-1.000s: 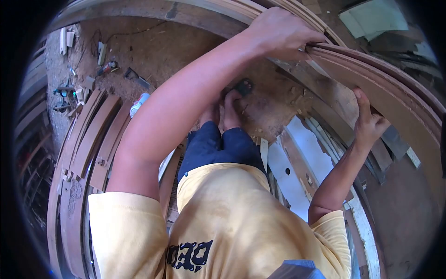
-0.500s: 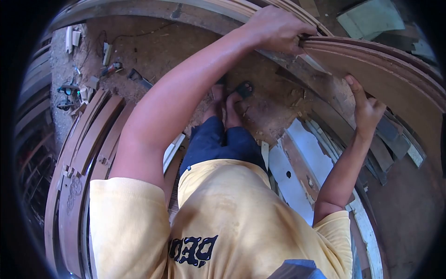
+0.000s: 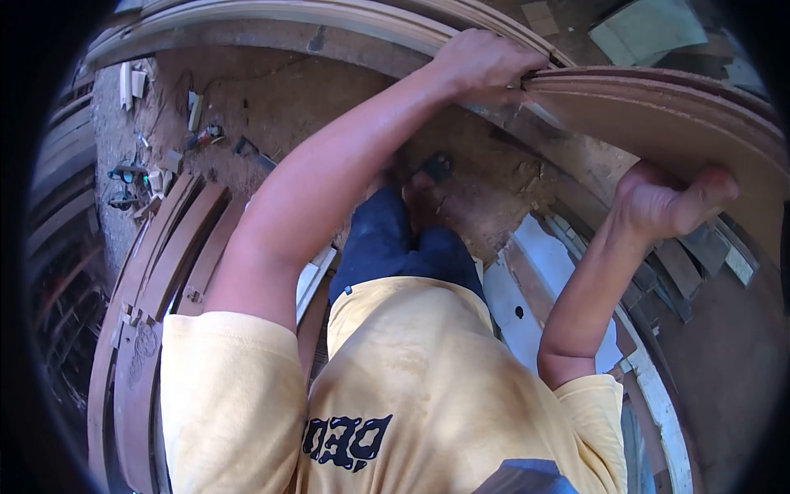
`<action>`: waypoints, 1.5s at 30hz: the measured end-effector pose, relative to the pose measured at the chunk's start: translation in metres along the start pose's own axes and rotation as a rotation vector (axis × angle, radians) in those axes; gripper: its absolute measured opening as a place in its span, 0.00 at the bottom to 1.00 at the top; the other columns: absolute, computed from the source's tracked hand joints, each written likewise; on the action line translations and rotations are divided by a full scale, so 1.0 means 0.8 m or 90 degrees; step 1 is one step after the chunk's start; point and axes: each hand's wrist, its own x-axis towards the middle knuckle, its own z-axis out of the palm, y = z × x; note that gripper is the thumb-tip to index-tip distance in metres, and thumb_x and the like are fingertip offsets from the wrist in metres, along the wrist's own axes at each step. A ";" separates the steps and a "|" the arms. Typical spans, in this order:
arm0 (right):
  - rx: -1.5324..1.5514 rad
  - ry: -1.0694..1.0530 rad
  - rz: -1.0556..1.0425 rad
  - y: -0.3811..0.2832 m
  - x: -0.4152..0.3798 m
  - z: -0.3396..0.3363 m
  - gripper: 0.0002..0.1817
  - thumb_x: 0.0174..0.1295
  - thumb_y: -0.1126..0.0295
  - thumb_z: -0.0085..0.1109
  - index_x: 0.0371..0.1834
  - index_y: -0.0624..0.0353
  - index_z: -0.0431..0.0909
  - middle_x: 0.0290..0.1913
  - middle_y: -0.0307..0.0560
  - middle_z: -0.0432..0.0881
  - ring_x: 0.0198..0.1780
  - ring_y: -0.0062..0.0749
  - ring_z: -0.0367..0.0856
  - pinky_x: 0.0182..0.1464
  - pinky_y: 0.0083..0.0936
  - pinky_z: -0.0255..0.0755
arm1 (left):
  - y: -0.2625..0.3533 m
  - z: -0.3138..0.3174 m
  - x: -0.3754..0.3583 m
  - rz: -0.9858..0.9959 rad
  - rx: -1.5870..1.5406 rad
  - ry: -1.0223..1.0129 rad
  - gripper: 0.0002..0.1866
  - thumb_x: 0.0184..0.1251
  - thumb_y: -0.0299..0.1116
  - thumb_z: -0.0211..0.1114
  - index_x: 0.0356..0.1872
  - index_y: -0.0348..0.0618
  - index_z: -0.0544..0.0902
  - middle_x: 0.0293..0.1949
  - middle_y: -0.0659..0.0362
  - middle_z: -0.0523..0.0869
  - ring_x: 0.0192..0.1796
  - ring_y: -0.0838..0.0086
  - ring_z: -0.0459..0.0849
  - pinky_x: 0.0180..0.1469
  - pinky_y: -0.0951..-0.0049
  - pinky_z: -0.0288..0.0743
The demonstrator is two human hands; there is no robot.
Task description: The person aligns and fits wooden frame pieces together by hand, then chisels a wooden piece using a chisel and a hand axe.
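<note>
My left hand [image 3: 487, 64] is closed over the near end of a stack of thin brown wooden boards [image 3: 634, 107], knuckles up. These boards stand on edge and run off to the right, their layered top edges showing. My right hand [image 3: 671, 206] is at the boards' lower edge, farther right. Its thumb lies against the broad brown face, while the other fingers go out of sight behind the edge. A long pale wooden rail [image 3: 370, 29] passes beside my left hand.
Carved brown wooden pieces [image 3: 136, 387] lie stacked at my left. Power tools [image 3: 206, 136] and offcuts litter the dirt floor [image 3: 288, 99]. White-painted panels [image 3: 535, 272] and more scrap wood lie at my right. A pale sheet [image 3: 650, 33] lies at the top right.
My right hand has slid right and down along the boards, turning so its thumb points right. My left hand stays at the boards' end, shifting slightly left and down in view.
</note>
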 end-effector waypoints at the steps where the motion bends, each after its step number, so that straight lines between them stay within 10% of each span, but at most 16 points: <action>1: -0.006 0.029 0.030 0.000 -0.003 -0.001 0.37 0.73 0.43 0.60 0.71 0.63 0.70 0.67 0.52 0.76 0.66 0.39 0.77 0.69 0.40 0.72 | 0.000 0.002 0.000 -0.007 -0.002 0.000 0.24 0.62 0.52 0.73 0.57 0.59 0.81 0.43 0.54 0.91 0.48 0.52 0.89 0.47 0.49 0.82; 9: 0.037 0.149 -0.054 -0.004 -0.009 -0.029 0.45 0.70 0.31 0.53 0.72 0.63 0.69 0.65 0.66 0.78 0.62 0.53 0.82 0.65 0.45 0.78 | -0.001 0.007 -0.006 0.021 -0.027 0.012 0.22 0.60 0.51 0.73 0.51 0.54 0.81 0.40 0.56 0.90 0.47 0.55 0.89 0.49 0.53 0.82; 11: 0.059 -0.228 -0.052 -0.008 0.007 -0.060 0.45 0.66 0.29 0.56 0.66 0.62 0.72 0.57 0.61 0.79 0.57 0.51 0.82 0.62 0.44 0.78 | 0.008 -0.002 -0.009 0.013 -0.029 0.002 0.22 0.58 0.49 0.75 0.50 0.53 0.81 0.38 0.56 0.89 0.47 0.55 0.89 0.49 0.54 0.82; 14: 0.034 -0.206 -0.014 -0.024 -0.021 -0.046 0.46 0.59 0.24 0.57 0.55 0.62 0.77 0.44 0.53 0.80 0.48 0.46 0.80 0.57 0.42 0.75 | 0.011 -0.006 -0.010 -0.043 -0.088 0.022 0.22 0.56 0.46 0.77 0.48 0.51 0.82 0.38 0.56 0.89 0.45 0.56 0.89 0.48 0.55 0.81; 22: 0.004 -0.194 0.064 -0.046 -0.036 -0.050 0.12 0.75 0.62 0.62 0.53 0.56 0.76 0.46 0.47 0.82 0.49 0.42 0.82 0.57 0.39 0.74 | 0.006 -0.007 -0.011 -0.019 -0.128 -0.018 0.25 0.45 0.39 0.80 0.47 0.50 0.82 0.41 0.60 0.87 0.46 0.63 0.87 0.48 0.63 0.78; 33: -0.219 -0.065 0.060 -0.048 -0.025 -0.037 0.17 0.74 0.58 0.63 0.54 0.57 0.73 0.44 0.46 0.80 0.47 0.39 0.82 0.55 0.38 0.72 | 0.003 -0.015 0.007 -0.024 -0.127 -0.072 0.23 0.47 0.41 0.79 0.42 0.48 0.79 0.38 0.61 0.83 0.44 0.67 0.84 0.47 0.66 0.75; 45: -0.127 -0.246 0.194 -0.061 0.013 -0.073 0.16 0.77 0.58 0.57 0.56 0.59 0.77 0.45 0.49 0.83 0.47 0.42 0.85 0.57 0.42 0.75 | -0.002 -0.008 0.011 0.004 -0.087 -0.040 0.18 0.53 0.39 0.71 0.48 0.54 0.84 0.39 0.65 0.83 0.41 0.72 0.83 0.42 0.69 0.74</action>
